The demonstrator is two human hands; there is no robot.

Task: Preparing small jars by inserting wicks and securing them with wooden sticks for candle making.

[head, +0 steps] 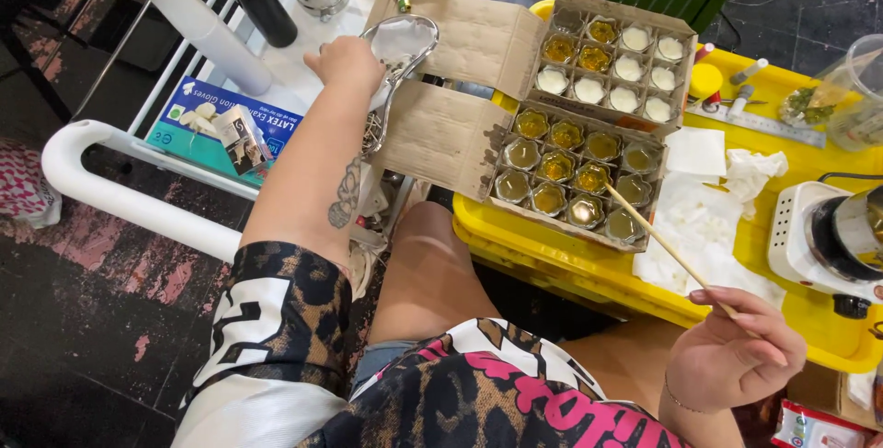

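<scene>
The right hand (736,351) pinches a wooden stick (662,244), its tip in a jar at 5 o'clock of the cardboard tray (561,167). The left hand (348,62) grips a metal strainer (397,48). Front jars look amber-filled; some rear ones white.

A small craft workshop, by the look of it, where something like candles or balms gets poured. A yellow table (589,273) holds a cardboard tray (589,117) of small filled jars, a ruler (763,121), paper towels (708,218) and a hot plate (828,236). A glove box (198,126) sits on a white cart (110,186) over a worn, paint-stained floor (101,301).
</scene>
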